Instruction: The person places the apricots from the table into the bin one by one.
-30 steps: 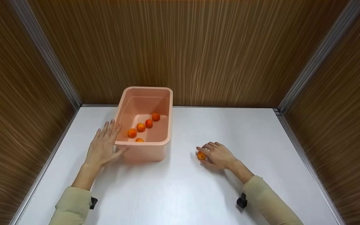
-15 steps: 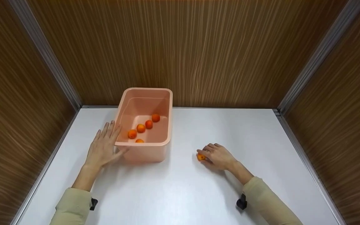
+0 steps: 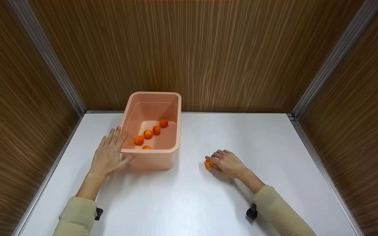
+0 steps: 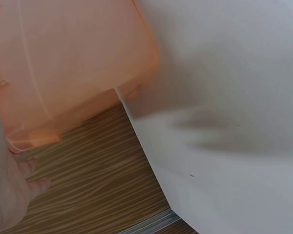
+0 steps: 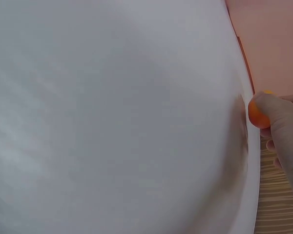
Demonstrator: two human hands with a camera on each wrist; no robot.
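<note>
Pink plastic bin sits on the white table in the head view, five small orange fruits inside it. My left hand lies flat with straight fingers against its near left corner, steadying it. My right hand curls over one more orange fruit on the table, well apart from the bin.

At the left wrist, the bin wall fills the frame beside my fingertips.

At the right wrist, my fingers pinch the fruit. I judge a gentle, even grip best: it is round and could roll away.
</note>
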